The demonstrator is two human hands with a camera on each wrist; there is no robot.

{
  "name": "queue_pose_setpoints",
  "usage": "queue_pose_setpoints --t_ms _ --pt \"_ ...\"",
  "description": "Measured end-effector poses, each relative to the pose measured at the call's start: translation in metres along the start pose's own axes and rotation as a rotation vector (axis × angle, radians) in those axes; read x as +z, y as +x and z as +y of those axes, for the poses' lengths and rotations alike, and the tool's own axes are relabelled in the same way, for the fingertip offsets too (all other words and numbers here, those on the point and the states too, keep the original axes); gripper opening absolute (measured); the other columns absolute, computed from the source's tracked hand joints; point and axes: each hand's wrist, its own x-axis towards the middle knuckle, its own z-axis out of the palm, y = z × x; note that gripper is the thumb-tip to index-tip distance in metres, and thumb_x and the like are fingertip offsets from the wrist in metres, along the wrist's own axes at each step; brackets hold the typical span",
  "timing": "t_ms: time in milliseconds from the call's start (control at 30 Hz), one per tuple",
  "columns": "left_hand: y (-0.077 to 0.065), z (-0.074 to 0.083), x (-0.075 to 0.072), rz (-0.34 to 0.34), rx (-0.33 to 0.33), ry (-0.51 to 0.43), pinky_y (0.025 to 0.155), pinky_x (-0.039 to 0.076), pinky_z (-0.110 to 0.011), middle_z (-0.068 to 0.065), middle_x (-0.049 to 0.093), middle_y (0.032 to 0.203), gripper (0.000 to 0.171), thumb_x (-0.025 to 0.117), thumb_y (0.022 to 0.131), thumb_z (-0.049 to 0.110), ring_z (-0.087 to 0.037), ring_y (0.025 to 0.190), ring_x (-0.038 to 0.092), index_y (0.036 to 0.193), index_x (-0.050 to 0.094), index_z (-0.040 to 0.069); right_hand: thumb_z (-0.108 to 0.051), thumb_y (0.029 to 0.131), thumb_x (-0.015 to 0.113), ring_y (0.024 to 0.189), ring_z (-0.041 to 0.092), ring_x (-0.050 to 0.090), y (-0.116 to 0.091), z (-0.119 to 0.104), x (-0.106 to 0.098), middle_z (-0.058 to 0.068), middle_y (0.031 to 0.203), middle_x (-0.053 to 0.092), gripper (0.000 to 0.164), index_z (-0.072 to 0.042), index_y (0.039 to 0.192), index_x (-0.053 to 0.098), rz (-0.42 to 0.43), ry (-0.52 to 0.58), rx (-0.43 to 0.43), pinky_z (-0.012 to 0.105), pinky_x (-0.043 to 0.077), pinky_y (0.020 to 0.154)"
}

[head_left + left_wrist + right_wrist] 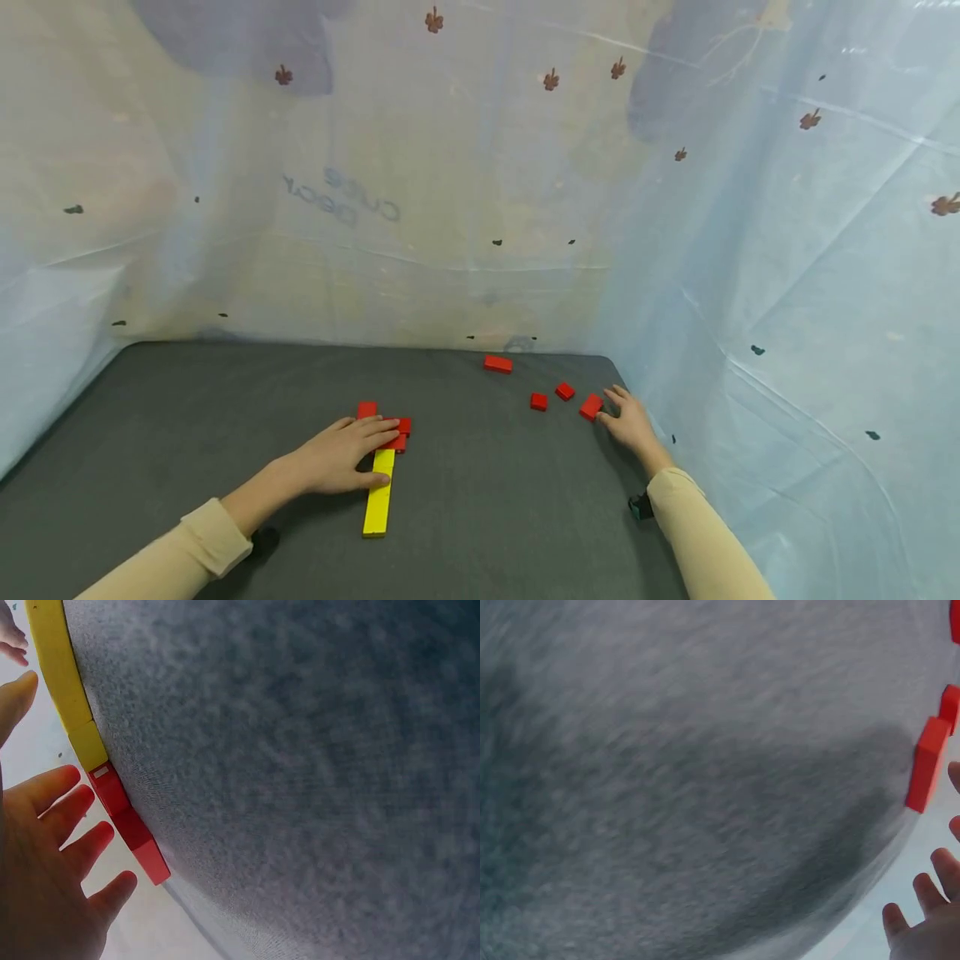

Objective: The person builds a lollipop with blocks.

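Observation:
My left hand [333, 458] spreads straight fingers over a cluster of red blocks [367, 409], partly hiding them. Its thumb overlaps a long yellow strip [379, 504] that runs from the cluster toward me. Seen from the left wrist, the yellow pieces [60, 667] and red pieces [111, 791] line up end to end, beyond the fingertips. At the table's right side, my right hand [632, 425] reaches toward a red block [591, 407], thumb and fingers apart at its near edge. In the right wrist view that block [928, 765] stands beside the loosely spread fingers [930, 892].
Two small red blocks, one nearer [538, 402] and one farther [565, 391], lie left of the right hand. A longer red block [498, 364] sits by the far edge of the dark grey table [225, 392]. Translucent patterned sheeting [450, 167] hangs behind and to the right.

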Motion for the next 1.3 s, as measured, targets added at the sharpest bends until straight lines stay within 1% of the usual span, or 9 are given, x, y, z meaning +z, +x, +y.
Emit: queue_pose_setpoints --t_ms 67,200,433,567,733,933,1000,1100,1300 --pt "-0.001 0.0 0.001 -0.004 0.0 0.005 0.118 0.026 -0.068 -0.007 0.039 0.166 0.082 0.064 0.096 0.063 -0.035 0.152 0.035 0.158 0.047 0.012 -0.016 0.102 0.064 0.147 0.06 0.023 -0.001 0.002 0.001 0.036 0.162 0.026 0.062 0.011 0.153 0.041 -0.022 -0.012 0.015 0.072 0.024 0.117" --pt "-0.001 -0.002 0.002 -0.006 -0.011 0.011 0.119 0.026 -0.067 -0.006 0.038 0.166 0.082 0.065 0.095 0.063 -0.034 0.152 0.035 0.157 0.048 0.012 -0.017 0.102 0.063 0.145 0.062 0.026 -0.001 0.006 0.003 0.038 0.16 0.03 0.062 0.012 0.152 0.041 -0.043 -0.037 0.019 0.073 0.024 0.116" --pt "-0.001 0.001 0.001 -0.018 -0.019 0.003 0.119 0.026 -0.067 -0.006 0.039 0.166 0.083 0.067 0.094 0.064 -0.033 0.152 0.036 0.156 0.049 0.012 -0.018 0.101 0.065 0.14 0.057 0.04 -0.001 0.017 0.01 0.037 0.153 0.043 0.057 0.013 0.146 0.049 -0.033 -0.069 -0.011 0.069 0.034 0.113" --pt "-0.001 0.0 0.001 -0.019 -0.02 0.002 0.118 0.026 -0.068 -0.006 0.038 0.166 0.083 0.067 0.094 0.064 -0.033 0.152 0.035 0.156 0.049 0.012 -0.018 0.102 0.065 0.141 0.056 0.04 -0.001 0.017 0.012 0.037 0.152 0.043 0.06 0.014 0.148 0.046 -0.038 -0.053 0.014 0.067 0.034 0.114" --pt "0.0 0.0 0.0 -0.013 -0.018 0.007 0.118 0.027 -0.067 -0.006 0.039 0.166 0.083 0.067 0.093 0.064 -0.033 0.152 0.036 0.156 0.049 0.012 -0.019 0.1 0.066 0.141 0.056 0.039 0.004 0.016 0.011 0.038 0.153 0.041 0.066 0.014 0.151 0.041 -0.034 -0.032 0.022 0.067 0.033 0.115" --pt "0.0 0.001 0.0 -0.016 -0.02 0.007 0.118 0.027 -0.067 -0.006 0.039 0.166 0.084 0.068 0.093 0.064 -0.032 0.152 0.036 0.157 0.049 0.012 -0.02 0.097 0.071 0.142 0.055 0.039 0.009 0.014 0.013 0.035 0.156 0.04 0.07 0.011 0.152 0.043 -0.045 -0.022 -0.025 0.067 0.032 0.116" --pt "0.0 0.001 -0.001 -0.019 -0.025 0.006 0.119 0.027 -0.067 -0.006 0.038 0.166 0.084 0.068 0.093 0.063 -0.032 0.152 0.036 0.157 0.048 0.012 -0.021 0.097 0.072 0.142 0.055 0.04 0.009 0.014 0.014 0.035 0.155 0.042 0.069 0.011 0.151 0.044 -0.038 -0.03 -0.045 0.067 0.033 0.115" --pt "0.0 0.002 -0.001 -0.022 -0.031 0.003 0.119 0.026 -0.066 -0.006 0.038 0.166 0.084 0.069 0.093 0.062 -0.032 0.152 0.036 0.157 0.047 0.012 -0.021 0.098 0.071 0.14 0.055 0.042 0.01 0.011 0.017 0.036 0.151 0.046 0.065 0.011 0.149 0.047 -0.017 -0.033 -0.05 0.066 0.034 0.115" --pt "-0.001 0.002 0.001 -0.018 -0.031 -0.014 0.119 0.024 -0.068 -0.007 0.037 0.167 0.085 0.069 0.094 0.061 -0.033 0.153 0.034 0.158 0.046 0.012 -0.022 0.1 0.069 0.136 0.055 0.045 0.007 0.004 0.021 0.035 0.147 0.05 0.06 0.009 0.148 0.051 0.023 -0.03 -0.04 0.067 0.035 0.113"
